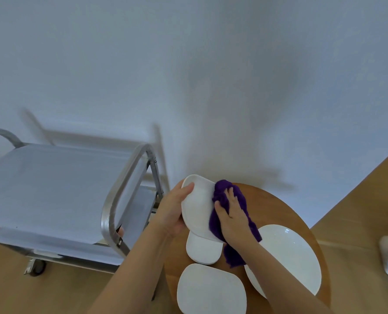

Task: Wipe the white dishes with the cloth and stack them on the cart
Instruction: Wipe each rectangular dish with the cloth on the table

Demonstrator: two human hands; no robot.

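no readable text, brand, number or sign anywhere; only a small dark tag (pixel 119 242) low on the near post of the cart (pixel 111 207), marks too blurred to make out

Dishes (pixel 197 205) glossy white ceramic; cloth (pixel 233 223) fuzzy purple; table (pixel 279 211) smooth wood; cart (pixel 111 200) brushed metal.

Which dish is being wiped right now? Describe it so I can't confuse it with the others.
Find the round wooden table. At its far left edge the left hand grips a white oblong dish. It alone is lifted and tilted, with the purple cloth against it; the others lie flat.
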